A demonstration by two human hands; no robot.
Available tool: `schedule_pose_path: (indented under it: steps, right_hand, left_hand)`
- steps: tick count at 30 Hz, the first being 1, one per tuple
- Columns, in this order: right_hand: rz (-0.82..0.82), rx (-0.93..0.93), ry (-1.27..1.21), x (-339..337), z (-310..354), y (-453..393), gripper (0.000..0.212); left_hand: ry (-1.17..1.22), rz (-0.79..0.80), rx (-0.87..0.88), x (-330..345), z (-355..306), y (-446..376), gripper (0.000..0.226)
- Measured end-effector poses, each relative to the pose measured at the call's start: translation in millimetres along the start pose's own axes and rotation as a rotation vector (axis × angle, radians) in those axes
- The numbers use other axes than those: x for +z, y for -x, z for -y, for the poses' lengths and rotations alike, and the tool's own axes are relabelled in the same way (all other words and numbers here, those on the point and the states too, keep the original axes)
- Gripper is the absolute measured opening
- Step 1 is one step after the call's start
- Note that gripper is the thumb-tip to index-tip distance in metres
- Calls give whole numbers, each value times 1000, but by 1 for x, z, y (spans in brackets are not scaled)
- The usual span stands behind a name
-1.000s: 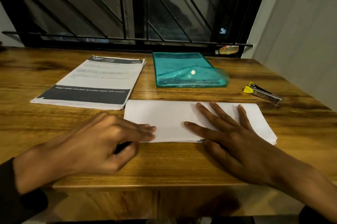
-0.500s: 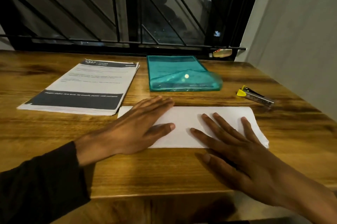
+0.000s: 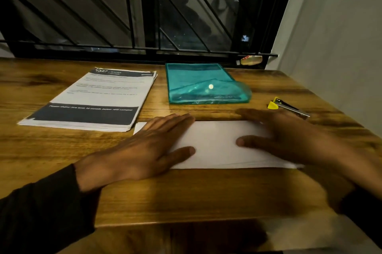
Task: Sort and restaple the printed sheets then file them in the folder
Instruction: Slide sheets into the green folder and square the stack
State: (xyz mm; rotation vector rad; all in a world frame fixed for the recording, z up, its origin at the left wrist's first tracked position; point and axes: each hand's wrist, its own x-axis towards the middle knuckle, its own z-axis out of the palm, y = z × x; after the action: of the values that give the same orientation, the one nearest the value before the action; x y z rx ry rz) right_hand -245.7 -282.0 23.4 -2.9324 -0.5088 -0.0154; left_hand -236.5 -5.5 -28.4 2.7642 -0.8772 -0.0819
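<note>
A folded set of blank white sheets [image 3: 215,144] lies on the wooden table [image 3: 186,191] in front of me. My left hand [image 3: 148,146] lies flat on its left end with fingers straight. My right hand [image 3: 289,135] lies flat on its right end, blurred. A stack of printed sheets [image 3: 93,100] with dark bands rests at the left. A teal plastic folder [image 3: 204,84] with a white snap button lies closed behind the white sheets. A yellow and metal stapler [image 3: 289,107] sits at the right, just beyond my right hand.
A barred window [image 3: 144,15] runs along the table's far edge. A grey wall [image 3: 341,47] stands close on the right. A small object [image 3: 251,59] rests on the window ledge. The table's front edge is near my forearms.
My left hand has gone from curled at the sheets' left edge to flat on the paper. My right hand has slid rightward and farther along the sheets. The view has shifted.
</note>
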Motion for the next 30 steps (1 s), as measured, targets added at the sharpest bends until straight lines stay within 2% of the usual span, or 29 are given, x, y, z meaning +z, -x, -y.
schedule_pose_path:
  steps: [1,3,7,9,11,13,14,16,19,24,28,30]
  right_hand:
    - [118,-32,-16,-4,2,-13,75]
    - [244,-93,-49,-9,2,-34,60]
    - [336,-116,-109,-11,0,-55,48]
    - [354,-110,-159,-9,-5,-58,44]
    - [371,-105,-157,-9,-8,-59,40]
    - [406,-102,-104,-12,-8,-61,37]
    - [425,-97,-83,-14,-7,-61,38]
    - [447,-80,-82,-20,-4,-58,41]
    - [446,-81,-142,-26,-1,-48,40]
    - [412,-86,-306,-31,-13,-21,39]
    - [340,-30,-516,-51,-38,3,36]
    - [251,12,-612,-59,-51,8,37]
  left_hand:
    - [13,4,0,0,0,0,78]
    - [40,-5,7,0,2,0,78]
    - [176,-26,67,-2,12,7,80]
    - [259,17,73,-12,20,16,78]
    - [260,100,56,-30,27,24,77]
    - [184,141,33,-50,31,24,87]
    - [138,112,13,-58,32,19,87]
    - [105,-60,-42,-69,34,0,80]
    - [268,-267,-113,-72,40,-41,63]
    - [645,-351,-103,-60,52,-94,42]
    - [794,-383,-65,-48,49,-107,28]
    - [798,-411,-3,-40,44,-105,19]
